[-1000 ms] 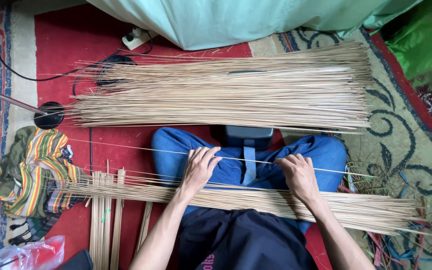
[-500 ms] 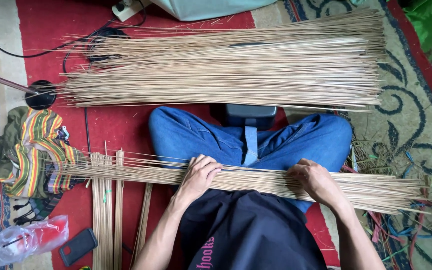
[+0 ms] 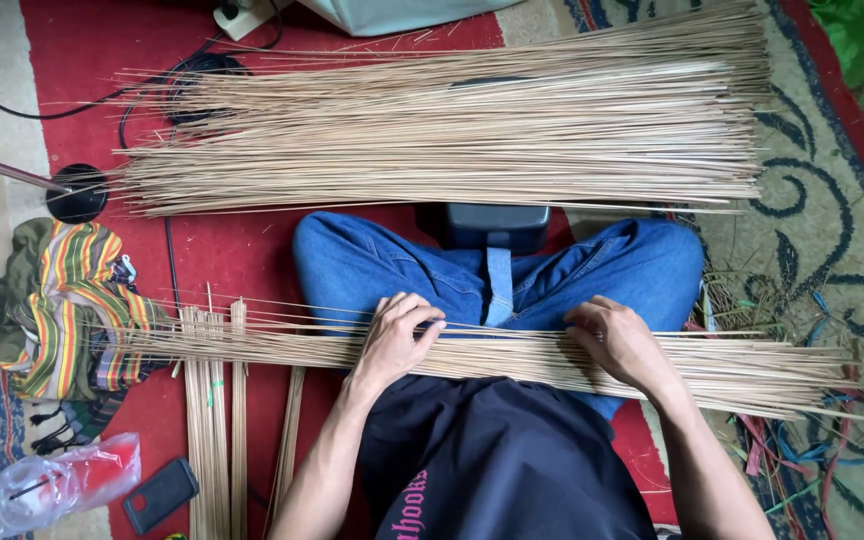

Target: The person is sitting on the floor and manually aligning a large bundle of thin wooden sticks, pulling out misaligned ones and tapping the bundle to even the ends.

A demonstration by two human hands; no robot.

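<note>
Item: thin sticks [image 3: 512,358], a long bundle lying across our lap over the blue jeans [image 3: 372,265]. Our left hand [image 3: 397,335] pinches a single stick at the bundle's far edge; our right hand [image 3: 620,338] rests curled on the bundle, its grip unclear. Beyond the knees: larger stick pile [image 3: 452,130] on the red carpet [image 3: 232,250]. Left: striped cloth [image 3: 67,300].

Blue denim jeans [image 3: 382,262], bit faded, creased at knees, filling middle of frame. Black T-shirt [image 3: 497,455] at bottom centre, loose fit, pink lettering low on left side of it. Short sleeves, so both forearms bare. Left hand [image 3: 399,335] and right hand [image 3: 619,342]: no rings, watch or gloves.
</note>
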